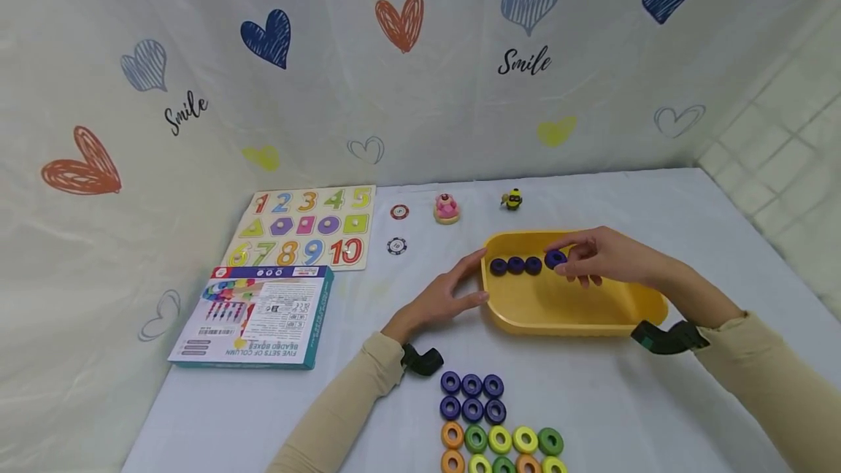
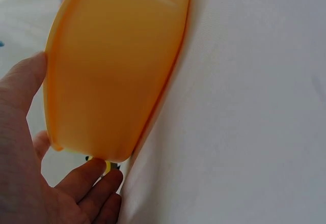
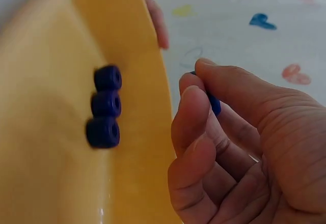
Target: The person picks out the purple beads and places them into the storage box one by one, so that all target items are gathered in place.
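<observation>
My right hand (image 1: 594, 258) pinches a dark blue ring bead (image 1: 555, 258) between thumb and fingers over the yellow tray (image 1: 578, 309). In the right wrist view, fingers mostly hide that bead. Three dark blue beads (image 1: 516, 266) stand in a row inside the tray, toward its left end; the row also shows in the right wrist view, next to the tray wall (image 3: 147, 147). At the tray's left end, my left hand (image 1: 447, 294) rests with thumb and fingers spread against the rim. The left wrist view shows this hand (image 2: 30, 147) at the tray's outer side (image 2: 112, 76).
In front of the tray lie rows of dark blue beads (image 1: 471, 408), then orange, green and yellow beads (image 1: 499, 439). A boxed bead set (image 1: 263, 320) overlaps a number board (image 1: 309, 221) at left. Behind stand two chips (image 1: 397, 246), a pink figure (image 1: 447, 208) and a bee figure (image 1: 512, 199).
</observation>
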Action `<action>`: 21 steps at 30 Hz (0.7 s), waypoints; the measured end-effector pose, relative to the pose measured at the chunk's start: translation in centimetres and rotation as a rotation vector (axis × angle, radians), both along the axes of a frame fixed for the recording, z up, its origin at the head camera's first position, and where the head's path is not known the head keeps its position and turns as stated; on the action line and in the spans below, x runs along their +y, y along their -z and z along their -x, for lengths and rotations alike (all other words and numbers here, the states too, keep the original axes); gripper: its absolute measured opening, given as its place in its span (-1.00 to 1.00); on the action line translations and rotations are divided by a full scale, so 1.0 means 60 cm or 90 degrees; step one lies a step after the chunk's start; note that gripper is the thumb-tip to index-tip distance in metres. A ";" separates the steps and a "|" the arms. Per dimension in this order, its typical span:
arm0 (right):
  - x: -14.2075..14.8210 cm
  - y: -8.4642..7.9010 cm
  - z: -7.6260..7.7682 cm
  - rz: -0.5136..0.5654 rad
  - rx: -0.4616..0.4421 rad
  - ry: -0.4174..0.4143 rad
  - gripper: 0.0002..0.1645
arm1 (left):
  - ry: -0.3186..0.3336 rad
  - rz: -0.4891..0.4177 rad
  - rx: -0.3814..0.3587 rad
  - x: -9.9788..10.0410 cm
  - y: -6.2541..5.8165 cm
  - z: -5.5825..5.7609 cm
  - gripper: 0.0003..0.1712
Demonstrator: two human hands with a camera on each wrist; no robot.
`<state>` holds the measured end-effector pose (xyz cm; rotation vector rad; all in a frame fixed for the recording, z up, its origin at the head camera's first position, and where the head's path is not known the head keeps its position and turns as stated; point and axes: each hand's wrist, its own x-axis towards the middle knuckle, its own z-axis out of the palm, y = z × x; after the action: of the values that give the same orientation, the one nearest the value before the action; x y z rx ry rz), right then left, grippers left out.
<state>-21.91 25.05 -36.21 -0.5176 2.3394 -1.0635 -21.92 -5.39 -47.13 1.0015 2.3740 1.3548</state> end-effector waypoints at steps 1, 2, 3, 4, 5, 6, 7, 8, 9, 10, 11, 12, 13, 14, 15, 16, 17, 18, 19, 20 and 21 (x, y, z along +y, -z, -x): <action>0.001 0.002 0.011 -0.004 0.003 0.007 -0.37 | 0.000 0.000 -0.001 0.000 0.000 0.000 -0.17; 0.002 0.005 0.021 -0.004 0.006 0.013 -0.37 | 0.001 0.000 -0.001 -0.001 0.001 0.000 -0.17; 0.003 0.008 0.030 -0.003 0.004 0.019 -0.37 | 0.001 0.000 0.000 -0.001 0.002 0.001 -0.17; 0.004 0.011 0.038 -0.003 0.001 0.025 -0.37 | 0.001 0.001 0.000 -0.001 0.002 0.001 -0.17; 0.005 0.015 0.045 -0.004 -0.002 0.028 -0.37 | 0.001 0.002 0.002 -0.001 0.003 0.002 -0.17; 0.005 0.019 0.051 -0.005 -0.009 0.030 -0.38 | 0.000 0.004 0.002 -0.001 0.002 0.002 -0.17; 0.006 0.025 0.057 -0.007 -0.017 0.029 -0.38 | 0.000 0.004 0.002 -0.001 0.003 0.002 -0.16; 0.006 0.030 0.061 -0.012 -0.027 0.025 -0.38 | 0.000 0.005 0.003 0.000 0.003 0.003 -0.16; 0.006 0.035 0.064 -0.017 -0.040 0.020 -0.38 | -0.001 0.006 0.004 0.000 0.003 0.003 -0.16; 0.006 0.040 0.067 -0.021 -0.053 0.015 -0.39 | -0.001 0.007 0.004 0.000 0.003 0.003 -0.16; 0.006 0.044 0.069 -0.023 -0.066 0.008 -0.39 | -0.001 0.008 0.003 0.001 0.002 0.003 -0.16; 0.006 0.049 0.071 -0.026 -0.077 0.001 -0.40 | -0.001 0.008 0.003 0.001 0.002 0.004 -0.16; 0.006 0.052 0.072 -0.028 -0.086 -0.006 -0.40 | -0.001 0.007 0.003 0.001 0.001 0.004 -0.16; 0.005 0.055 0.074 -0.032 -0.095 -0.008 -0.40 | -0.001 0.007 0.001 0.001 0.000 0.004 -0.16; 0.005 0.058 0.075 -0.034 -0.102 -0.009 -0.41 | -0.002 0.008 0.000 0.001 0.000 0.004 -0.16; 0.005 0.060 0.075 -0.037 -0.107 -0.009 -0.41 | -0.003 0.007 -0.001 0.001 0.000 0.004 -0.16; 0.005 0.061 0.076 -0.040 -0.114 -0.009 -0.42 | -0.004 0.007 -0.002 0.001 0.000 0.004 -0.17; 0.006 0.063 0.077 -0.044 -0.120 -0.010 -0.42 | -0.004 0.006 -0.003 0.001 0.000 0.004 -0.17; 0.006 0.064 0.078 -0.046 -0.126 -0.010 -0.43 | -0.005 0.006 -0.004 0.001 0.000 0.004 -0.16; 0.006 0.064 0.078 -0.049 -0.133 -0.009 -0.43 | -0.005 0.006 -0.005 0.000 0.000 0.004 -0.17; 0.006 0.064 0.078 -0.051 -0.140 -0.011 -0.43 | -0.005 0.005 -0.006 0.000 0.001 0.004 -0.17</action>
<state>-26.61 25.39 -40.06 -0.3706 2.1700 -0.9632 -22.16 -5.37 -47.18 0.9836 2.3770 1.3490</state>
